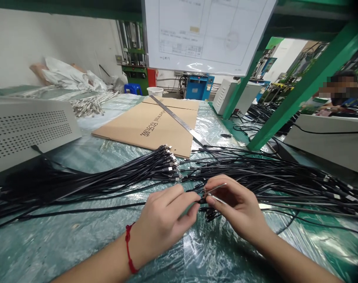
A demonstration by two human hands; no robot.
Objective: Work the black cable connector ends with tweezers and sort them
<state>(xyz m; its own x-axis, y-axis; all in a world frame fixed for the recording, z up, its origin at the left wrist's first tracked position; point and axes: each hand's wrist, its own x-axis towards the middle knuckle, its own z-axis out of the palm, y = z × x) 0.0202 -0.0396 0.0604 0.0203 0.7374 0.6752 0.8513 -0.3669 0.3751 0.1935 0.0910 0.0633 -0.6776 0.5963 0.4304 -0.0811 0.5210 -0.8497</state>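
My left hand (164,214), a red cord bracelet at its wrist, pinches the end of a black cable (108,207) that runs off to the left. Close against its fingertips, my right hand (240,204) grips small metal tweezers (216,188) between thumb and fingers, their tips at the cable end. Fingers partly hide that cable end. Beyond my hands lies a bundle of black cables (131,165) with metal connectors at its right end. A second heap of black cables (255,173) spreads to the right.
A flat cardboard sheet (167,127) lies farther back with a steel ruler (179,120) across it. A perforated grey metal box (31,129) stands left. Green posts (303,90) rise on the right, and a paper sheet (208,35) hangs overhead. Another person (341,94) sits at far right.
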